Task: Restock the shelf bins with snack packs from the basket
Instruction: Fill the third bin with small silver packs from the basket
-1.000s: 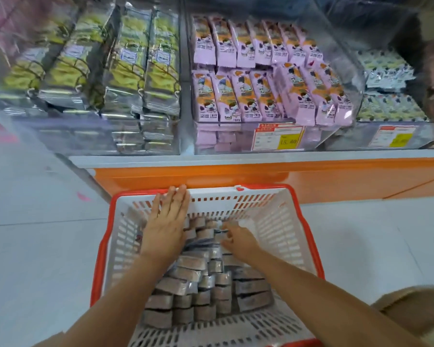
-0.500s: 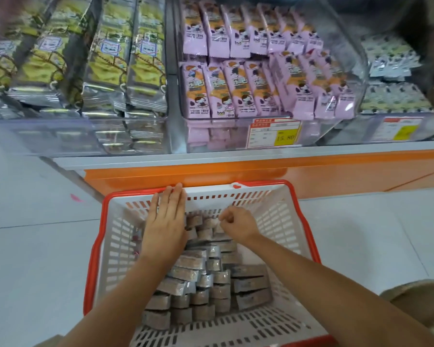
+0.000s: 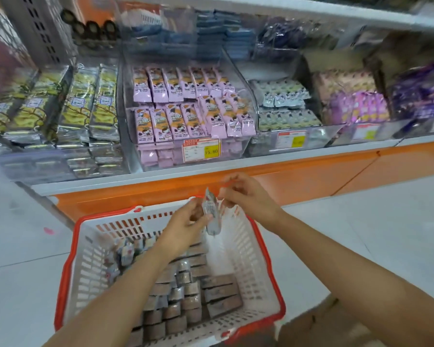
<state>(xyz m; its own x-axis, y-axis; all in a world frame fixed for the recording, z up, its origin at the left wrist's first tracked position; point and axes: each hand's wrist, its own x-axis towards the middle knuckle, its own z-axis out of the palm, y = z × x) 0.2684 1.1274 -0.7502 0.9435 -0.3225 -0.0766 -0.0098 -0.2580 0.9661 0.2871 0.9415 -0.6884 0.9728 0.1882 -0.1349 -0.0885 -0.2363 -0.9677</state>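
Pinching a silver pack (image 3: 211,215) upright, the left hand (image 3: 188,221) curls its fingers round it. The right hand (image 3: 248,196), fingers curled, sits just beside the pack's top; whether they touch is too blurred to tell. Below both hands the basket (image 3: 67,266) holds rows of packs (image 3: 186,291). Beyond the hands, a bin of pink packs (image 3: 176,121) bears a tag (image 3: 201,150) reading 15.80.

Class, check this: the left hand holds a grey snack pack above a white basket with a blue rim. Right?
No. The head view shows the rim of the basket is red, not blue; the left hand does hold a grey snack pack above it.
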